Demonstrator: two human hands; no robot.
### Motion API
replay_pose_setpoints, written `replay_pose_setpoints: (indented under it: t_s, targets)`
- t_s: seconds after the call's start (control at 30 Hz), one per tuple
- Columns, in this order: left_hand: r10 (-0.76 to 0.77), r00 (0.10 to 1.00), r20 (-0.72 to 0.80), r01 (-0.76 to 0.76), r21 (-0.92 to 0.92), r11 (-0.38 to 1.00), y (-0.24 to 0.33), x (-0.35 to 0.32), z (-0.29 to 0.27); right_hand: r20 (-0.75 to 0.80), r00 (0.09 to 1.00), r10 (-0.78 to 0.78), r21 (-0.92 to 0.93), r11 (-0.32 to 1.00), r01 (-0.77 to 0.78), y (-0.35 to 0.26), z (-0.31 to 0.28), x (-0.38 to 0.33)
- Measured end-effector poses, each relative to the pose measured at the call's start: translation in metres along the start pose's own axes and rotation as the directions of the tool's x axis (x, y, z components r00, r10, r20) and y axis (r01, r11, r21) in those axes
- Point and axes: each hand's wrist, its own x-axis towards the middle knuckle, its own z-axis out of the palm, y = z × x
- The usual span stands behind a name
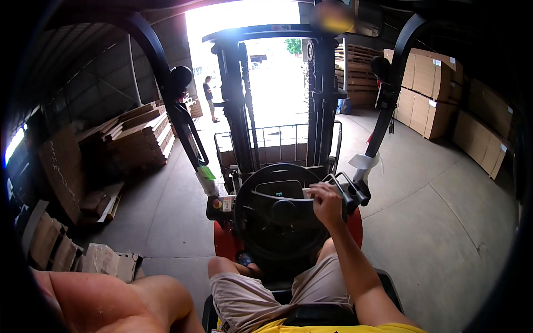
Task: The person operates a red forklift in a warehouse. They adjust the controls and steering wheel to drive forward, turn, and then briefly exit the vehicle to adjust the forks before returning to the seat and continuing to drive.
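Note:
In front of me is the black steering wheel (240, 213) of a forklift. My right hand (326, 201) lies over the right side of its rim, with the fingers bent across it. A small white piece (306, 192) shows by the fingertips; what it belongs to is hard to make out. Just right of that hand stand black control levers (348, 195). A bare arm (161, 302) fills the lower left, very close to the camera, and my left hand is not in view. Behind the wheel a dark dashboard display (279, 193) is lit.
Ahead rise the forklift mast (236, 100) and a load guard (277, 135). A person (209, 100) stands beyond, left of the mast, near the bright doorway. Stacked boards (139, 136) line the left; large cartons (425, 77) stand at right. Broken wooden pieces (108, 261) lie at near left.

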Motion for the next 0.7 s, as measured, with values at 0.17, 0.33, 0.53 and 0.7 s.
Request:
replay_pose_setpoints:
  t_s: [0.17,0.33,0.53,0.7]
  targets:
    - [-0.020,1.000,-0.004,0.019,-0.037,0.999,-0.021,-0.009,-0.007,-0.062,0.998,0.013,-0.033,0.999,-0.015,-0.013,0.072,0.076]
    - [-0.041,0.999,0.009,0.042,-0.084,0.996,-0.034,-0.011,-0.003,0.138,0.990,-0.036,0.298,0.955,-0.007,-0.106,0.173,0.093]
    - [-0.208,0.976,0.063,0.217,-0.204,0.955,-0.057,-0.047,0.030,0.357,0.780,-0.513,0.610,0.761,0.221,-0.159,0.177,-0.057]
    - [-0.423,0.884,0.202,0.467,-0.303,0.831,-0.059,-0.106,0.052,0.437,0.869,-0.233,0.430,0.902,0.026,-0.083,0.015,-0.089]
